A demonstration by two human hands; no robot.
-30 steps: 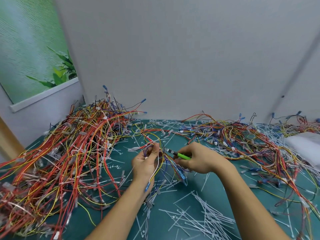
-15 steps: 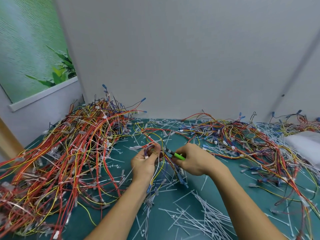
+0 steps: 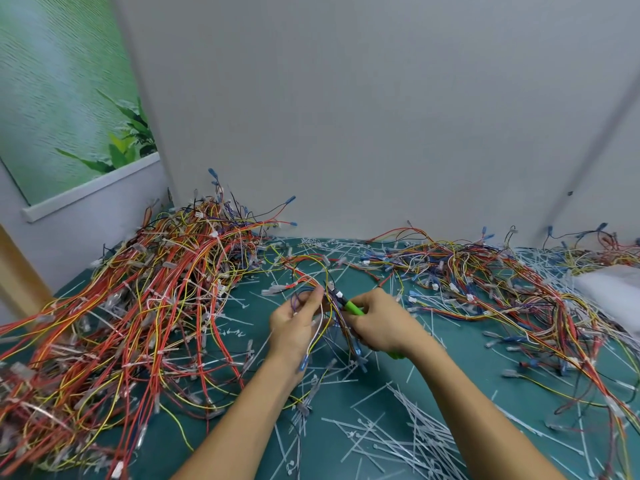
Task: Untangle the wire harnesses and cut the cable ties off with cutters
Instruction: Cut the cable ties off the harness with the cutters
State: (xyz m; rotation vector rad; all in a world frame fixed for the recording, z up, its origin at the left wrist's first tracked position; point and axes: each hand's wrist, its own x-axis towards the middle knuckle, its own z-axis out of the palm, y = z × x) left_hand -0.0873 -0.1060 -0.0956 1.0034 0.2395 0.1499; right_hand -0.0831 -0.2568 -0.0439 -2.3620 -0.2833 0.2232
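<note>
Since a moment ago our right hand (image 3: 382, 323) has come a little closer to the left hand (image 3: 294, 327), and the nose of the cutters (image 3: 353, 308) now reaches into the harness (image 3: 332, 306) that the left hand pinches between thumb and fingers. The right hand is wrapped around the green handles, so both hands are clamped, each on its own thing, and they stand just beside each other above the desk (image 3: 478, 368).

We judge that one tie is about to be cut. A small white piece (image 3: 338, 294) sits at the cutter tip and is maybe the tie, but we cannot tell for sure. We also cannot see if the blades are already closed on it. The harness hangs from the left hand, and its loose ends reach down toward the desk.

On the left lies a big pile (image 3: 138, 306) of harnesses and on the right another long pile (image 3: 485, 278), so most of the work seems to remain. Many cut ties (image 3: 398, 427) are scattered near our arms. A soft white thing (image 3: 609, 292) lies at the right edge. The thin wires close around the tie stand in the way, and the blades could nick them.
</note>
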